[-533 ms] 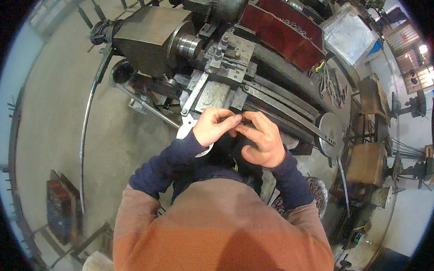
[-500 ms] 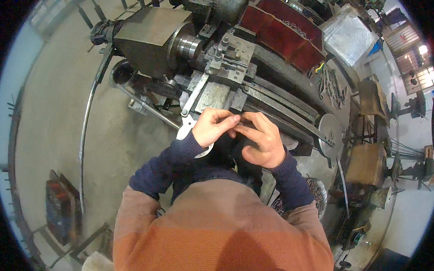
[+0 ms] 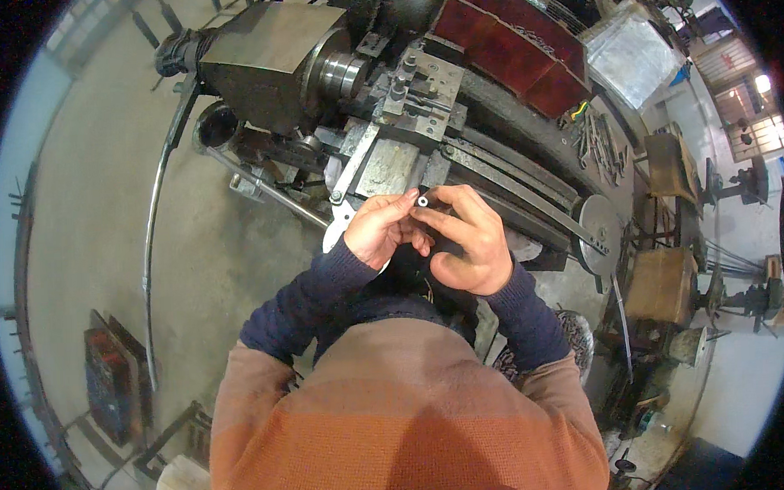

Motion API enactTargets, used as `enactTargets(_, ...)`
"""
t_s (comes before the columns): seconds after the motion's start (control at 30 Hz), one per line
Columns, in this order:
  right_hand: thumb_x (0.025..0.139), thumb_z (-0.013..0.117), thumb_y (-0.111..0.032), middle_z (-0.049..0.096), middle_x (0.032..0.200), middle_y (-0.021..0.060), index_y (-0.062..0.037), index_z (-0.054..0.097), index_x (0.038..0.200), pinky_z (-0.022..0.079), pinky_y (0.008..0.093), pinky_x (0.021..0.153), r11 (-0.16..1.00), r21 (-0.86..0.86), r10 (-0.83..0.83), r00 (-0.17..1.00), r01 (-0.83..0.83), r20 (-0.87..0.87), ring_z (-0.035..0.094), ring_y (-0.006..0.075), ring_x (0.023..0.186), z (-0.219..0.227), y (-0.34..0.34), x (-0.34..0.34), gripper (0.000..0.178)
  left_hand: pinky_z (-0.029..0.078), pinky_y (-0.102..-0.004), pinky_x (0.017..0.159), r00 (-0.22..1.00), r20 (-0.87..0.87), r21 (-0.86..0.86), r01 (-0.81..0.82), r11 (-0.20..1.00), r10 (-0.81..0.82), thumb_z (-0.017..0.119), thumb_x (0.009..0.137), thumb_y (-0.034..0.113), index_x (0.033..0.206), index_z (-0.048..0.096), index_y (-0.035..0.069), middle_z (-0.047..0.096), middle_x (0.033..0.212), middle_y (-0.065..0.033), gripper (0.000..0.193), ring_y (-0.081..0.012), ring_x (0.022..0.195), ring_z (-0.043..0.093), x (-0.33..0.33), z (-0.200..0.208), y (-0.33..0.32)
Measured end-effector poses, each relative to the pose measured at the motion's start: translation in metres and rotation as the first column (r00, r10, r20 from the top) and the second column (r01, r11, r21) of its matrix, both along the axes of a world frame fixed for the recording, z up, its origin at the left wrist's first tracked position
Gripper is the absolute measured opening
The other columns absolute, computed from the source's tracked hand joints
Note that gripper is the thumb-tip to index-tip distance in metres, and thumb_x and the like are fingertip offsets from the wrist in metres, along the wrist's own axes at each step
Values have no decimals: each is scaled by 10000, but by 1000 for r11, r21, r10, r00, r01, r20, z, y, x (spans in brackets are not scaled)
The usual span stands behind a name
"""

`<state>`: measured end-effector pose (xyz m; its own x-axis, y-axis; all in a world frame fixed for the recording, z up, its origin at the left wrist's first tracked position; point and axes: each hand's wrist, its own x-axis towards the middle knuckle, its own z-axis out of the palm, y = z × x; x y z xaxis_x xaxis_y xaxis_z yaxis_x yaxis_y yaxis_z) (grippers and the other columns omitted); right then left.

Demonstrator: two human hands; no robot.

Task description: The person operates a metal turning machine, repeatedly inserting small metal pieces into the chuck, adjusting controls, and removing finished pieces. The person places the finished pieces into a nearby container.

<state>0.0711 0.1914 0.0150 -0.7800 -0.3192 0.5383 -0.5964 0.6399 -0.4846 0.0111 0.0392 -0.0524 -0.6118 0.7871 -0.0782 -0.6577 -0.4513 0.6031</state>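
A small metal ring-shaped part (image 3: pixel 422 202), bright with a dark hole, sits between my fingertips in front of my body. My left hand (image 3: pixel 381 225) pinches it from the left, thumb on top and the other fingers curled below. From the right, the fingers of my right hand (image 3: pixel 468 242) close on the same part, its thumb bent low. Just beyond my hands is a lathe, with its toolpost (image 3: pixel 417 101) and a shiny round chuck end (image 3: pixel 343 76) on the headstock (image 3: pixel 265 72).
A dark red tray (image 3: pixel 511 55) holding metal chips stands behind the lathe bed. Several wrenches (image 3: pixel 597 147) lie to its right near a silver-wrapped box (image 3: pixel 632 59). A round handwheel disc (image 3: pixel 597 231) is at the bed's right end. A long bar lever (image 3: pixel 156 227) stands at left.
My fingers have shifted and the left ones have opened a little, so the small ring-shaped part now shows between the fingertips. The whole view has moved slightly.
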Motion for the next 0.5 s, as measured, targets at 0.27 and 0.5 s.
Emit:
enactTargets(0.27, 491, 594, -57, 540, 970, 157, -6, 593, 908, 454, 377, 705, 999, -2, 36, 995, -36, 90, 530, 332, 805, 6, -1, -1, 420, 444, -253, 518, 901, -417, -335, -275, 901, 120, 506, 901, 293, 772, 596, -16, 586, 610, -77, 346, -145, 527, 564, 1, 14, -7)
enactTargets(0.5, 494, 594, -72, 550, 964, 149, -26, 609, 883, 456, 371, 689, 995, 24, 91, 991, -94, 99, 523, 322, 792, 5, -5, -15, 392, 423, -247, 484, 688, -721, -431, -536, 726, 80, 561, 864, 264, 729, 627, -19, 591, 569, -54, 321, -89, 525, 549, -7, 31, -18)
